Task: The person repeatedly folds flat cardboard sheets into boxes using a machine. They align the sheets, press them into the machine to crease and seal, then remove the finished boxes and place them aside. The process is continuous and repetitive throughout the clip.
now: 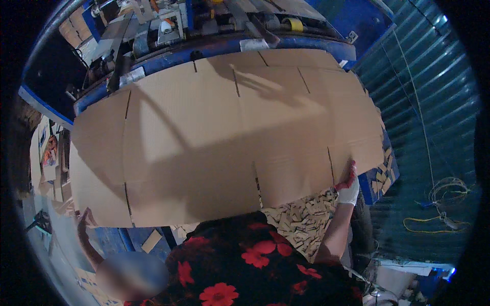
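A wide brown cardboard sheet (204,132) with slots cut along its near and far edges spans most of the view in front of me. At its near left corner, my left hand (86,220) grips the edge, with part of the fingers hidden. My right hand (348,187), in a white glove with red fingers, holds the near right edge, its thumb side lying over the top face. Shadows fall across the sheet, and its near edge lies close to my dark, red-flowered clothing (245,260).
Beyond the sheet stands a blue machine (214,51) with rollers. Many cardboard offcuts (301,219) lie below the near edge, more on a blue ledge (380,178) at right. A corrugated metal wall (429,112) with hanging cords borders the right side. Stacked cardboard (48,168) stands left.
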The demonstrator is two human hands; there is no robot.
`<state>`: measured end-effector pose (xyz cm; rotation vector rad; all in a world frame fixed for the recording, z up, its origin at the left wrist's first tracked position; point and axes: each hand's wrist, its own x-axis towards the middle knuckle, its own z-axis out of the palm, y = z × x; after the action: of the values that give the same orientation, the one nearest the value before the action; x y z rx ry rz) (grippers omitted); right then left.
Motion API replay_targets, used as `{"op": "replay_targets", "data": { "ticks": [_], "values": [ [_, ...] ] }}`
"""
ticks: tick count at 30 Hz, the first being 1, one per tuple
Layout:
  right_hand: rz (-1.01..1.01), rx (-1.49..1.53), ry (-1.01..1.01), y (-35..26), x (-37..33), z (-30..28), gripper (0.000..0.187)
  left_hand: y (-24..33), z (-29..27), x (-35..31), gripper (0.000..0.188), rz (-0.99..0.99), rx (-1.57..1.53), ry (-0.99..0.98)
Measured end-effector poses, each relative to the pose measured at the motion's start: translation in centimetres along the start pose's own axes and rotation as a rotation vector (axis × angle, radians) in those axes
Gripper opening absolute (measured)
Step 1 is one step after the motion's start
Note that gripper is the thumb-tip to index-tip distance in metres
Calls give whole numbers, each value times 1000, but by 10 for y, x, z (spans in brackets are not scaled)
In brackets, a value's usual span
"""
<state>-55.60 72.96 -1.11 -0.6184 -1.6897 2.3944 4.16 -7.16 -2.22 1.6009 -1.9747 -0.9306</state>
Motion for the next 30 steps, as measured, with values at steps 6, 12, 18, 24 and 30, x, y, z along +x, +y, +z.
{"op": "replay_targets", "data": {
  "ticks": [6,12,18,24,30],
  "values": [
    [-196,-7,-173,-40,-7,15,40,107,-37,-41,47,170,-179,-64],
    [-493,-732,-359,-53,-86,52,40,175,34,-162,35,204,-307,-4],
    [-1638,-1544,-1007,-23,-82,92,29,250,174,-219,73,988,218,-378],
    [-1721,-1469,-981,-5,-61,89,21,280,187,-238,61,1221,757,-349],
    [-1706,-1426,-1032,-9,-58,86,24,275,189,-234,62,1249,750,-344]
  ]
}}
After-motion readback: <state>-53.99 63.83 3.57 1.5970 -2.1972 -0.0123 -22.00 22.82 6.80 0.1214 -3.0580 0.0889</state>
